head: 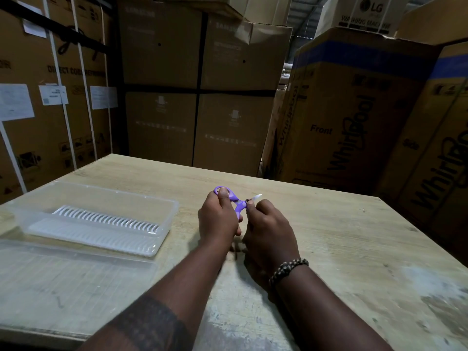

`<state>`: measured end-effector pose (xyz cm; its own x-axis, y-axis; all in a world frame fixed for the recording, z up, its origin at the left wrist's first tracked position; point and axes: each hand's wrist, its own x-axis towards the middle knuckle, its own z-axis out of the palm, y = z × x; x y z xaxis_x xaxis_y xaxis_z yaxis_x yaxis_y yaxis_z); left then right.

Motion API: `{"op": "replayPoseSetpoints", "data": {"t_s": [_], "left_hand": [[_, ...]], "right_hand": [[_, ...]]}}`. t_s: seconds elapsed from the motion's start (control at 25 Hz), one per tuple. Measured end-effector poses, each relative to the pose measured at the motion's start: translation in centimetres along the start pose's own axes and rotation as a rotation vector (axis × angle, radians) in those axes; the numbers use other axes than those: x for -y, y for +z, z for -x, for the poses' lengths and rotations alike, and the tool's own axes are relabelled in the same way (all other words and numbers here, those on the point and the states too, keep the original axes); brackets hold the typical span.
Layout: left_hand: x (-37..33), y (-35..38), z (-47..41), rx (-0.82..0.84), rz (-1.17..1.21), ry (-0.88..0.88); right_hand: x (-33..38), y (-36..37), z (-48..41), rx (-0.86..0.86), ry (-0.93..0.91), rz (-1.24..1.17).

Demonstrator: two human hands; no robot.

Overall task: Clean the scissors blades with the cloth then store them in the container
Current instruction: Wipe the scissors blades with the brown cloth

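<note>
Small scissors with purple handles [236, 201] are held above the middle of the wooden table [329, 236]. My left hand [219, 217] grips the handle end, thumb over a purple loop. My right hand [268, 229] is curled round the blade end, and a white tip [257, 197] pokes out past its fingers. I cannot tell whether that tip is blade or cloth; no cloth shows plainly. The clear plastic container [162, 231] stands open at the left, with a white slotted insert inside.
The container's clear lid [76, 279] lies flat on the table in front of it, at the near left. Tall cardboard appliance boxes [197, 97] stand close behind and to both sides of the table. White patches mark the table's near right.
</note>
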<state>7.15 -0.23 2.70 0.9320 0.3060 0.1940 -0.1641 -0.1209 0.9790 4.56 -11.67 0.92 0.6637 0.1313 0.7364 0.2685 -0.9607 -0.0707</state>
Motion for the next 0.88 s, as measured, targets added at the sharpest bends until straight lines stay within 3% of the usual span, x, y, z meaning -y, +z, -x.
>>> {"op": "replayPoseSetpoints", "data": {"t_s": [0.24, 0.4, 0.6, 0.88], "left_hand": [[0.1, 0.0, -0.1, -0.025, -0.006, 0.004], [0.0, -0.2, -0.1, -0.05, 0.015, -0.019], [0.0, -0.1, 0.0, -0.023, -0.042, 0.001], [0.1, 0.0, 0.0, -0.008, -0.009, -0.017]], "right_hand": [[-0.3, 0.2, 0.2, -0.022, 0.117, 0.113], [-1.3, -0.6, -0.2, -0.066, 0.186, 0.058], [-0.2, -0.2, 0.0, 0.001, -0.077, 0.011], [-1.7, -1.0, -0.2, 0.012, 0.203, 0.012]]}}
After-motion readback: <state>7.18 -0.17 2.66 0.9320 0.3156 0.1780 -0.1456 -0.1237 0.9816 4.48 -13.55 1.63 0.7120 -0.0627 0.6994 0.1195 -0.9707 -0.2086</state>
